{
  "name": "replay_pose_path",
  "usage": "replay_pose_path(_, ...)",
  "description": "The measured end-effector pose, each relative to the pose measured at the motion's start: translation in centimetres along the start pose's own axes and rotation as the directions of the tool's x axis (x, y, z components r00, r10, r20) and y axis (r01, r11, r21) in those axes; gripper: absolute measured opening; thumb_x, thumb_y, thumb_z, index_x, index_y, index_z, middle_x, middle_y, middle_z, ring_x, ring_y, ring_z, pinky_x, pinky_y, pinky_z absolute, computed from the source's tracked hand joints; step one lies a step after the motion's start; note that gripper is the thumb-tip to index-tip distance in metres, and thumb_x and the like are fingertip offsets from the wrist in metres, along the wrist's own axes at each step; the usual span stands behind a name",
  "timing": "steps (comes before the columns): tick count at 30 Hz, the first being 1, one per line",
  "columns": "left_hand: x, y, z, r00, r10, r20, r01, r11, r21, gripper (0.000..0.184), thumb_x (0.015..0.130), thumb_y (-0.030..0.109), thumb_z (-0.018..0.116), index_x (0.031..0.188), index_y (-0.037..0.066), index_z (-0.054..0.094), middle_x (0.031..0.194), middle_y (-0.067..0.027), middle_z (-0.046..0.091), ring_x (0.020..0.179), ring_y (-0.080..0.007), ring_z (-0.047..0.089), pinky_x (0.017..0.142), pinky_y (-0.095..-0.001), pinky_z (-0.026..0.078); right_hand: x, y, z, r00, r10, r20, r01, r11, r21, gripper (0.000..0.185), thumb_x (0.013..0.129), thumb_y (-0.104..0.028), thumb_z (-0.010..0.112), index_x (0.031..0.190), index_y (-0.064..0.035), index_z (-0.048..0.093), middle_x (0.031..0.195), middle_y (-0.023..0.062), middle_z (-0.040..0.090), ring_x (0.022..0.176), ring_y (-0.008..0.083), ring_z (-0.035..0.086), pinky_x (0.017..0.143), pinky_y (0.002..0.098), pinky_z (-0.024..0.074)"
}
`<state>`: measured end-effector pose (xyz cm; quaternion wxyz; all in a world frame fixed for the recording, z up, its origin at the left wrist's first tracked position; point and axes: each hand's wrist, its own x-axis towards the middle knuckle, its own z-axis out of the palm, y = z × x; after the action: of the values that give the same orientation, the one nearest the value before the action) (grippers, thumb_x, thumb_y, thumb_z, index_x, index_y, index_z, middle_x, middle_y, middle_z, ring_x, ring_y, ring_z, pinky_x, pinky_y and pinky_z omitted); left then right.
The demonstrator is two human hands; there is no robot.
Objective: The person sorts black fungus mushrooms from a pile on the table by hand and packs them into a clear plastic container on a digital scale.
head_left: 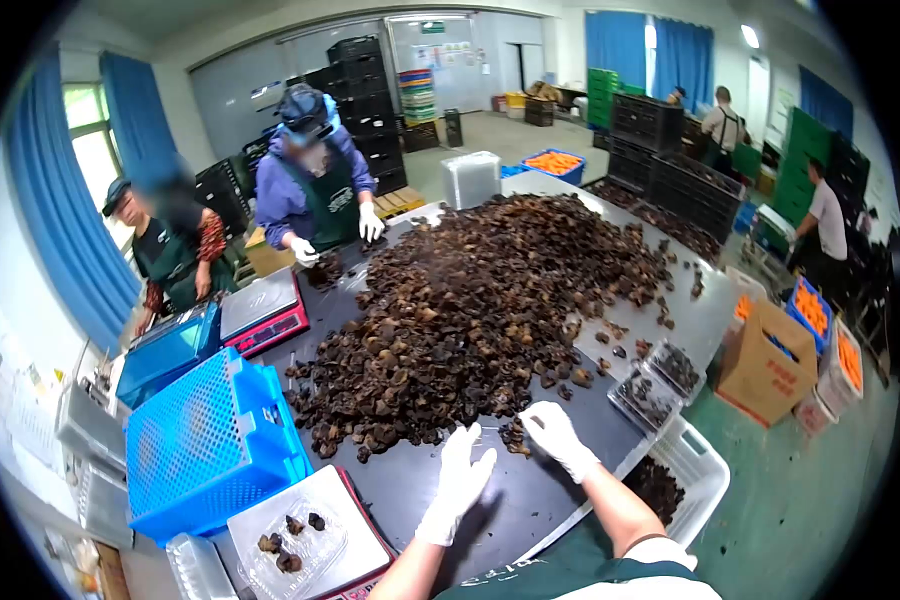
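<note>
At the near edge of the big pile of dark, curled pieces (460, 320), spread across the grey table (520, 510), works with two white-gloved hands. Has the left hand (457, 478) open just in front of the pile, fingers apart and thumb out, with nothing visible in hold. Bends the fingers of the right hand (555, 435) down by a small clump (515, 438) just off the pile's near edge; cannot tell from here whether in a grip on any piece. To the right of the pile, near its lower corner, two clear tubs (645, 398) of dark pieces side by side, and below them, beyond the table edge, a white basket (708, 470) with more inside. To the near left of the pile, a scale (366, 540) under a clear tray (320, 555) with a few loose pieces (288, 562). Left of the pile, a perforated blue crate (185, 440), and farther along that side a red scale (260, 305) with a bare metal plate. At the pile's far left edge, a person in purple sleeves and a green apron (330, 200), both gloved hands down by dark pieces. Beyond the pile, a clear container (472, 180) and a blue bin of orange things (553, 162). Well right of the pile, on the green floor, an open cardboard box (767, 365).
</note>
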<state>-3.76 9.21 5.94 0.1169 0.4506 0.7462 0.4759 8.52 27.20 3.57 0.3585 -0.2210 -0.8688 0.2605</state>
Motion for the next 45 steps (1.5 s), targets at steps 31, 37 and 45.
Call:
replay_pose_path(31, 2.9, -6.1, -8.1, 0.694, -0.382, 0.61, -0.24, 0.676, 0.697, 0.077, 0.068, 0.041, 0.074, 0.137, 0.027, 0.042, 0.151, -0.0202, 0.014, 0.12, -0.0502, 0.035, 0.092, -0.0569, 0.044, -0.2, -5.2, 8.9, 0.829, -0.052, 0.557, 0.307, 0.874, -0.377, 0.065, 0.066, -0.044, 0.069, 0.121, -0.013, 0.055, 0.13, 0.0123, 0.046, 0.121, 0.0371, 0.039, 0.095, 0.05, 0.0351)
replay_pose_path(37, 1.0, -3.1, -12.1, 0.527, -0.396, 0.751, -0.127, 0.838, 0.531, 0.064, 0.079, 0.034, 0.066, 0.138, 0.028, 0.041, 0.151, -0.0269, 0.006, 0.115, -0.0414, 0.051, 0.098, -0.0403, 0.045, -1.7, -5.2, 3.0, 0.81, -0.15, 0.567, 0.096, 0.988, 0.125, 0.053, 0.068, -0.037, 0.072, 0.116, -0.0182, 0.062, 0.129, 0.014, 0.051, 0.12, 0.0345, 0.046, 0.099, 0.0469, 0.0368)
replay_pose_path(45, 3.1, -7.9, -16.9, 0.831, -0.32, 0.455, 0.01, 0.826, 0.563, 0.052, 0.082, 0.037, 0.059, 0.127, 0.012, 0.051, 0.143, -0.0238, 0.033, 0.126, -0.039, 0.041, 0.103, -0.0417, 0.037, -1.4, 4.6, 5.3, 0.902, 0.334, -0.273, -0.345, 0.939, 0.009, 0.03, 0.079, -0.019, 0.062, 0.104, -0.0033, 0.062, 0.103, 0.0155, 0.064, 0.096, 0.0302, 0.062, 0.086, 0.0374, 0.0492)
